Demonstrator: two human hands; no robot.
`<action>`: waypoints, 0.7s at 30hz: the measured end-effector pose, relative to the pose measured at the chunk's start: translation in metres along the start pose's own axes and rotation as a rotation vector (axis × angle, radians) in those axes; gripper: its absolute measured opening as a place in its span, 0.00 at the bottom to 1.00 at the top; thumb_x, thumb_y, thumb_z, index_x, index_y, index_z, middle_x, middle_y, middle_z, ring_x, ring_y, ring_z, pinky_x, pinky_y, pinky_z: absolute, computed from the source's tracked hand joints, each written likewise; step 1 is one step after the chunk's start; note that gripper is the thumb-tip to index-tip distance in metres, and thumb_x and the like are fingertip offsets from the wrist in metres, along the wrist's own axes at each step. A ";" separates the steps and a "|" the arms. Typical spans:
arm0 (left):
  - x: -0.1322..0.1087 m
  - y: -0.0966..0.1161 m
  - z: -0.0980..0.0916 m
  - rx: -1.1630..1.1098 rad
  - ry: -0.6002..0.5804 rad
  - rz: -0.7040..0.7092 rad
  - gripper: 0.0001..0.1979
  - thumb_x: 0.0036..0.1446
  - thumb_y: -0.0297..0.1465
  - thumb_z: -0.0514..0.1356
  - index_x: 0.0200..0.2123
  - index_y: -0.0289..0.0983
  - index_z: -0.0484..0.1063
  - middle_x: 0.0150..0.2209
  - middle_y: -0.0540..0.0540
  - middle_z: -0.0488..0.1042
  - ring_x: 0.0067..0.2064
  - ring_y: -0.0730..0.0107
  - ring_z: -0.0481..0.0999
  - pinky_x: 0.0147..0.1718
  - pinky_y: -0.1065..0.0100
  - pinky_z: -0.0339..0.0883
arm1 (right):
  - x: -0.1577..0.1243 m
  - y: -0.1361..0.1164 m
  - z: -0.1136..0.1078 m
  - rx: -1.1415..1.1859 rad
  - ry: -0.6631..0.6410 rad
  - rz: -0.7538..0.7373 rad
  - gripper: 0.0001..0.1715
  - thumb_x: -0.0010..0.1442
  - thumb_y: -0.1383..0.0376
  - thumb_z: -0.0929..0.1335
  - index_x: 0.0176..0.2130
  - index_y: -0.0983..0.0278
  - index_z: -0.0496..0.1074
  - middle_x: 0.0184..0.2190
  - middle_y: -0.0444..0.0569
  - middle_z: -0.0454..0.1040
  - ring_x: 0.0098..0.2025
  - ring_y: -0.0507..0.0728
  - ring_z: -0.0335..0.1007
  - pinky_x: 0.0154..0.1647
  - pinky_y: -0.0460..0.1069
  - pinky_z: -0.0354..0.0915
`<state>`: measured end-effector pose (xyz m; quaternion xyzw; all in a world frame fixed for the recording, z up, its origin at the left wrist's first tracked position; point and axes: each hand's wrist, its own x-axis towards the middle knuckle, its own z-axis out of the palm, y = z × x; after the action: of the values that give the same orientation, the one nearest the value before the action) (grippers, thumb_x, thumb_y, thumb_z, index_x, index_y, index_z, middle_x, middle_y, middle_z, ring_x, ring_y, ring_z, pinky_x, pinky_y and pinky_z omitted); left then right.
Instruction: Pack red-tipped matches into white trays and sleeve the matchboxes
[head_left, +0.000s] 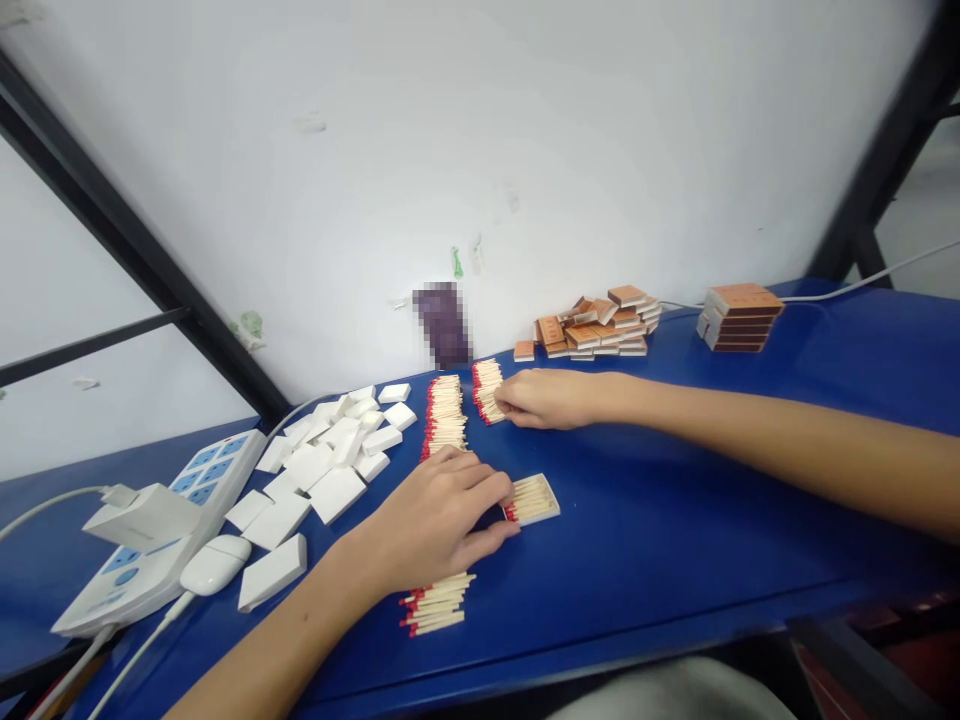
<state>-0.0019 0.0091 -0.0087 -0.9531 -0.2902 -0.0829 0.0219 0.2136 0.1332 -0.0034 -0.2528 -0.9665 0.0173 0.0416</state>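
Note:
My left hand (446, 515) has its thumb and fingers closed round the left end of a small white matchbox tray (553, 492). Red-tipped matches (531, 497) lie side by side in that tray. Farther back, my right hand (544, 398) is closed, its fingertips pinching at the right edge of a short row of matches (487, 388). A longer row of matches (446, 410) runs beside it and passes under my left hand. Loose matches (439, 603) at its near end show below my left wrist.
White empty-looking box pieces (330, 460) are heaped at left, near a power strip (225, 470) with a charger (142, 518) and a white earbud case (215, 565). Orange matchbox sleeves (600, 325) pile by the wall. Stacked matchboxes (741, 315) stand at right on the blue table (675, 560).

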 end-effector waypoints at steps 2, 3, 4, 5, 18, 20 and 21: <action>0.000 0.001 -0.001 0.018 0.002 0.007 0.09 0.70 0.37 0.54 0.40 0.38 0.68 0.35 0.47 0.73 0.37 0.63 0.71 0.42 0.62 0.63 | -0.002 0.000 -0.004 0.007 -0.020 -0.019 0.06 0.63 0.70 0.64 0.34 0.66 0.70 0.30 0.49 0.71 0.29 0.53 0.61 0.31 0.47 0.52; 0.000 0.001 -0.001 0.024 0.006 0.011 0.10 0.70 0.38 0.54 0.41 0.38 0.68 0.35 0.47 0.73 0.37 0.63 0.71 0.42 0.62 0.63 | -0.003 0.000 -0.006 0.008 -0.027 -0.023 0.06 0.63 0.70 0.64 0.34 0.66 0.70 0.30 0.49 0.71 0.28 0.52 0.60 0.31 0.47 0.52; 0.000 0.001 -0.001 0.027 0.007 0.014 0.10 0.70 0.38 0.54 0.41 0.38 0.68 0.35 0.46 0.73 0.37 0.63 0.70 0.42 0.62 0.63 | -0.003 0.000 -0.008 0.007 -0.031 -0.025 0.06 0.63 0.70 0.64 0.34 0.66 0.70 0.30 0.49 0.72 0.28 0.52 0.61 0.31 0.47 0.52; 0.000 0.001 -0.002 0.026 0.008 0.015 0.10 0.70 0.38 0.54 0.41 0.38 0.68 0.35 0.47 0.73 0.37 0.63 0.70 0.42 0.62 0.63 | -0.004 0.000 -0.009 0.004 -0.033 -0.025 0.06 0.63 0.69 0.64 0.34 0.66 0.71 0.30 0.49 0.72 0.29 0.53 0.61 0.31 0.47 0.52; 0.001 0.002 -0.001 0.012 0.051 0.061 0.09 0.68 0.36 0.57 0.36 0.37 0.68 0.34 0.47 0.74 0.36 0.66 0.71 0.39 0.64 0.63 | -0.001 -0.002 0.005 -0.116 0.002 0.038 0.12 0.69 0.67 0.60 0.40 0.66 0.71 0.37 0.54 0.75 0.33 0.57 0.67 0.30 0.49 0.51; 0.001 0.001 0.000 0.008 0.053 0.066 0.09 0.68 0.35 0.57 0.35 0.38 0.68 0.34 0.47 0.74 0.36 0.66 0.71 0.40 0.64 0.63 | -0.001 -0.002 0.004 -0.119 0.003 0.038 0.12 0.69 0.66 0.60 0.40 0.66 0.71 0.37 0.55 0.75 0.33 0.57 0.67 0.30 0.49 0.50; 0.001 0.001 0.000 0.006 0.056 0.068 0.09 0.68 0.35 0.57 0.35 0.38 0.68 0.35 0.47 0.74 0.36 0.66 0.71 0.40 0.64 0.63 | -0.001 -0.002 0.002 -0.118 0.002 0.037 0.12 0.69 0.66 0.60 0.39 0.66 0.71 0.37 0.55 0.74 0.33 0.57 0.67 0.30 0.49 0.51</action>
<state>-0.0006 0.0090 -0.0087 -0.9596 -0.2573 -0.1077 0.0355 0.2133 0.1306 -0.0057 -0.2727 -0.9609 -0.0390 0.0272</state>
